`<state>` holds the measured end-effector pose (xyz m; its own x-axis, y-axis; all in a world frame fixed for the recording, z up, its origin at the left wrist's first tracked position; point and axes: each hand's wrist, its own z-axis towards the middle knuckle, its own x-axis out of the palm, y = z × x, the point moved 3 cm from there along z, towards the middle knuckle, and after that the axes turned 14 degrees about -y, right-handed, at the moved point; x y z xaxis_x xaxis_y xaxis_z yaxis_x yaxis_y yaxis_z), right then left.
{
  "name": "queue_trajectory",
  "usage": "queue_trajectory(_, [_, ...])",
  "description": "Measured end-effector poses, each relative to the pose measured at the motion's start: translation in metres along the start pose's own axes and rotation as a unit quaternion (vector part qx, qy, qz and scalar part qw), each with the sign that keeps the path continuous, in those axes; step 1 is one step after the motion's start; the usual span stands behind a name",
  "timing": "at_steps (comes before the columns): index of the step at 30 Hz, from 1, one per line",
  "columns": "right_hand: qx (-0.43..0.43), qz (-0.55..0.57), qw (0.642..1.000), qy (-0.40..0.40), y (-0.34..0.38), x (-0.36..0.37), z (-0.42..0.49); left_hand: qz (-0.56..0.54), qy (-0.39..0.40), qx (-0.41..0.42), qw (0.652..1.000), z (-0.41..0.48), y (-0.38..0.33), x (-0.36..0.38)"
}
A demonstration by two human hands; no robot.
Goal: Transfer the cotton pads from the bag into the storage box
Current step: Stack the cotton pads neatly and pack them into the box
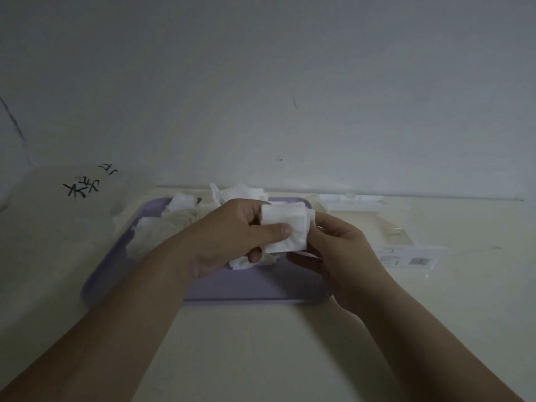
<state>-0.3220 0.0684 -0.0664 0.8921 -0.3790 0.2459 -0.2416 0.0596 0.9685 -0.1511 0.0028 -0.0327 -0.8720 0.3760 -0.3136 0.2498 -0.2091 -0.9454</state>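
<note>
At the centre of the frame the left hand (pixel 232 236) pinches a small stack of cotton pads (pixel 285 229), thumb on top and fingers underneath; its grip is closed on the stack. The right hand (pixel 339 250) touches the stack's right edge, fingers curled, though how firmly it grips I cannot tell.

To do this well, I would square the edges between both hands while the pinch stays firm, so the soft layers do not fan out or slip, then set them down flat as one block.

Below the hands lies a purple tray (pixel 246 288) on the pale counter (pixel 261 343), with loose pads (pixel 162 233) heaped across its far half. At the right, a clear plastic package (pixel 406 253) with a barcode lies flat; whether it holds anything is unclear.
</note>
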Motion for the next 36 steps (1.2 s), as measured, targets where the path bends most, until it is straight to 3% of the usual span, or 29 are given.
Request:
queue_trajectory(12, [0.059, 0.073, 0.995, 0.043, 0.003, 0.005, 0.001, -0.056, -0.096, -0.003, 0.994, 0.001, -0.003, 0.008])
queue_trajectory(16, [0.015, 0.057, 0.998, -0.015, 0.001, 0.001, 0.001, -0.025, -0.121, 0.023, 0.992, 0.001, -0.003, 0.013])
queue_trajectory(21, [0.026, 0.107, 0.991, -0.077, 0.003, -0.007, 0.005, -0.016, -0.087, 0.003, 0.996, 0.000, -0.001, 0.014])
queue_trajectory(26, [-0.009, 0.049, 0.993, -0.108, 0.000, -0.008, 0.007, -0.036, -0.095, 0.012, 0.995, 0.004, -0.006, -0.005])
queue_trajectory(31, [0.007, 0.031, 0.999, -0.032, 0.003, -0.001, -0.001, -0.124, -0.079, 0.047, 0.988, -0.001, -0.015, 0.002])
queue_trajectory(36, [0.063, 0.068, 0.996, 0.006, 0.007, 0.007, -0.005, -0.087, -0.167, 0.048, 0.981, 0.002, -0.003, 0.015])
